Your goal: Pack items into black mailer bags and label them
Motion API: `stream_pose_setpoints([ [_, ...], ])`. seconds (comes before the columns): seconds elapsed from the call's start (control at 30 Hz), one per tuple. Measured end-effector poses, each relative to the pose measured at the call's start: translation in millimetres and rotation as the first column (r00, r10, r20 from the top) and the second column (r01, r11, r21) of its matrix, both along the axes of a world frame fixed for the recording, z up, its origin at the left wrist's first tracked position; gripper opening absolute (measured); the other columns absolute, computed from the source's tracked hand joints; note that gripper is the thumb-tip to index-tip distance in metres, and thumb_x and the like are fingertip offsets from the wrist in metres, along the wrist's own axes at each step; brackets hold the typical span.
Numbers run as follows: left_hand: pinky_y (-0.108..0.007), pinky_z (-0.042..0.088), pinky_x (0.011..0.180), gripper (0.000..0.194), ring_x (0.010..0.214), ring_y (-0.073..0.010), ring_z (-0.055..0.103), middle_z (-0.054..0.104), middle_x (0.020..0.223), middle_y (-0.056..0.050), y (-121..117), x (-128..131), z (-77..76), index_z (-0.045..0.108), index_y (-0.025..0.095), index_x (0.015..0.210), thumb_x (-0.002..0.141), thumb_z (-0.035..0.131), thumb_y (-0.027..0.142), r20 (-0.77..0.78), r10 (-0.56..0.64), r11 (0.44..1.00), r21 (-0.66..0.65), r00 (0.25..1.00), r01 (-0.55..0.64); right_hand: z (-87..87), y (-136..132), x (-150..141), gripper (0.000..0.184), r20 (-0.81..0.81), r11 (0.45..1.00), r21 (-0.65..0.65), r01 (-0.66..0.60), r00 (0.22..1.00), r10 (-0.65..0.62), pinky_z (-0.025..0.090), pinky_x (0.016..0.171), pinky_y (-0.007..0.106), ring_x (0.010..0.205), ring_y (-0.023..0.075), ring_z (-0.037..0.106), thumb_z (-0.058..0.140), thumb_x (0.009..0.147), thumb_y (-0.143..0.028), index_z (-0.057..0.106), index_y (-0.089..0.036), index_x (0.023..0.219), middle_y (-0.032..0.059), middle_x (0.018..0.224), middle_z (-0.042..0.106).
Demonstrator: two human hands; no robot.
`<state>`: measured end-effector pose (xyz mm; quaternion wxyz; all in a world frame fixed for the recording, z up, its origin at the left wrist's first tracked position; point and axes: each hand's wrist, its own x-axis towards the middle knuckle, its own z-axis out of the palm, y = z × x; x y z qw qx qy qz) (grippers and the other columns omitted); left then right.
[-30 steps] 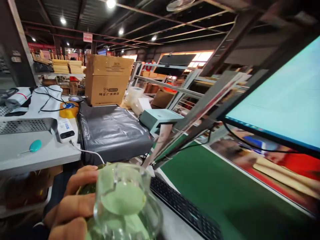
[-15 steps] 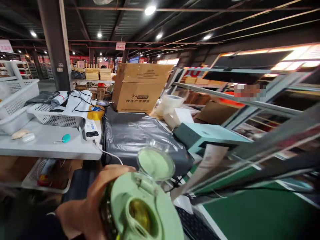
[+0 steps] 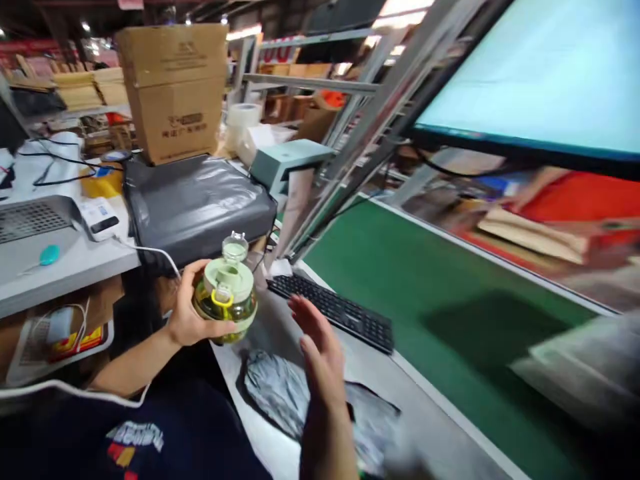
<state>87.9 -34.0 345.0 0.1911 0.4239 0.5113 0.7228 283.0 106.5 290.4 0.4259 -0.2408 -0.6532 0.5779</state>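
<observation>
My left hand (image 3: 189, 313) is wrapped round a clear bottle (image 3: 227, 293) of yellowish drink with a pale green lid, its flip cap standing open. It holds the bottle upright in the air just left of the black keyboard (image 3: 333, 311). To the right of the bottle my right hand (image 3: 320, 347) is raised on edge with its fingers stretched out and holds nothing. Below the two hands a grey plastic mailer bag (image 3: 287, 397) lies on the white table edge.
A green conveyor belt (image 3: 450, 313) runs right of the keyboard under a large monitor (image 3: 545, 80). A stack of grey bags (image 3: 195, 200), a teal label printer (image 3: 287, 163) and a cardboard box (image 3: 175, 90) stand behind. On the left table (image 3: 65, 273) lie a scanner (image 3: 100, 220) and cables.
The bottle has gone from close under the camera, lid towards me, down and away to chest height. My view has tipped down. My right hand has come into view beside the bottle.
</observation>
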Motion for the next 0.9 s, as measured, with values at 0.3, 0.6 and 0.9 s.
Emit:
stream_pose_setpoints([
  [0.3,-0.044,0.053,0.106,0.098,0.120,-0.0290,0.065,0.065,0.131,-0.011,-2.4,-0.2,23.8,0.053,0.023,0.138,0.055,0.100,0.042,-0.024,-0.036,0.999,0.001,0.999,0.036,102.6,6.9,-89.5,0.088,-0.245,0.910,0.165,-0.380,0.878,0.411,0.048,0.120,0.051,0.142,0.0331,0.056,0.072,0.083,-0.074,0.050,-0.028,0.154,0.0112,0.156,0.056],
  [0.6,-0.043,0.054,0.106,0.097,0.123,-0.0289,0.064,0.064,0.136,-0.011,-12.3,-9.9,37.7,0.053,0.024,0.140,0.056,0.100,0.035,-0.033,-0.013,0.998,-0.062,0.999,0.011,137.9,8.4,-67.8,0.070,0.146,0.550,0.746,-0.376,0.898,0.416,0.054,0.115,0.046,0.142,0.0284,0.058,0.081,0.091,-0.033,0.052,-0.030,0.154,0.0125,0.148,0.063],
  [0.9,-0.040,0.056,0.101,0.104,0.115,-0.0271,0.067,0.066,0.132,-0.010,-28.6,-6.9,49.3,0.051,0.025,0.139,0.050,0.104,0.040,0.043,-0.049,0.999,-0.021,0.998,0.050,143.5,-13.3,-86.3,0.057,-0.027,0.551,0.814,-0.183,0.936,0.350,0.062,0.102,0.049,0.126,0.0316,0.068,0.080,0.089,-0.026,0.063,-0.028,0.144,0.0126,0.136,0.069],
])
